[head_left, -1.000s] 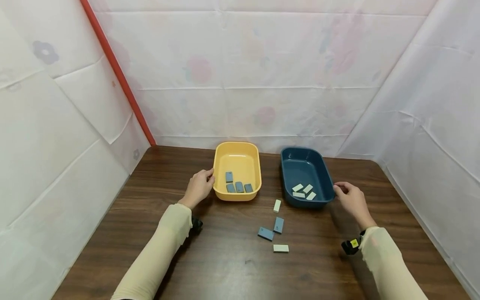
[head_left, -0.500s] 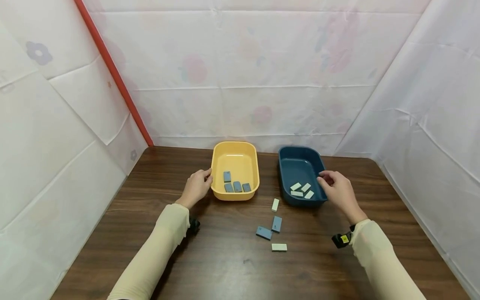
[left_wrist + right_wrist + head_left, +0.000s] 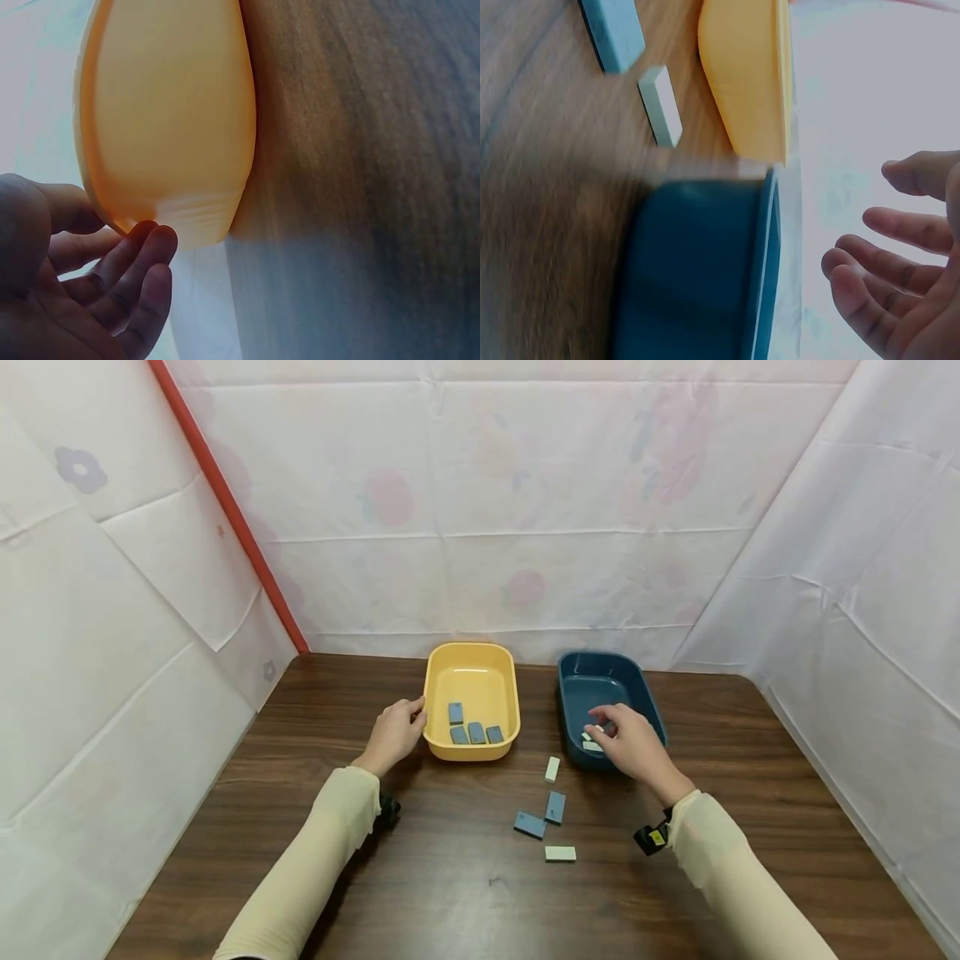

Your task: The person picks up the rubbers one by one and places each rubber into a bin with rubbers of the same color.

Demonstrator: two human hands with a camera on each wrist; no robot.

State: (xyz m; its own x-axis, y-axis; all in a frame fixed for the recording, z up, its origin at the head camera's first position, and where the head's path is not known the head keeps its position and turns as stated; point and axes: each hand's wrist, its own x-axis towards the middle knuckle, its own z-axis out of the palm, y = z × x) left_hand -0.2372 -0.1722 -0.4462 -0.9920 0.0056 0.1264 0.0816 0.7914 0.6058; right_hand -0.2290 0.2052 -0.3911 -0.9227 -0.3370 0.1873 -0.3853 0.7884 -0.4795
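Note:
A yellow tub (image 3: 480,685) holds several blue-grey rectangular blocks (image 3: 476,732) at its near end. My left hand (image 3: 393,737) pinches its left rim; in the left wrist view the thumb and fingers meet at the rim of the yellow wall (image 3: 172,105). To the right stands a dark blue tub (image 3: 588,689) with small pale blocks (image 3: 592,746) inside, partly covered by my right hand (image 3: 633,743). That hand hovers over the tub's near right part. In the right wrist view its fingers (image 3: 900,270) are apart, with nothing between them.
Loose on the brown wooden table (image 3: 450,860), in front of the tubs, lie two pale blocks, one upper (image 3: 552,769) and one lower (image 3: 560,854). Between these are two blue-grey blocks, left (image 3: 529,825) and right (image 3: 555,808). White patterned cloth (image 3: 480,585) walls the back and sides.
My right hand has left the dark blue tub's right edge and moved left over its inside, now hiding some pale blocks. The left hand stays at the yellow tub's rim.

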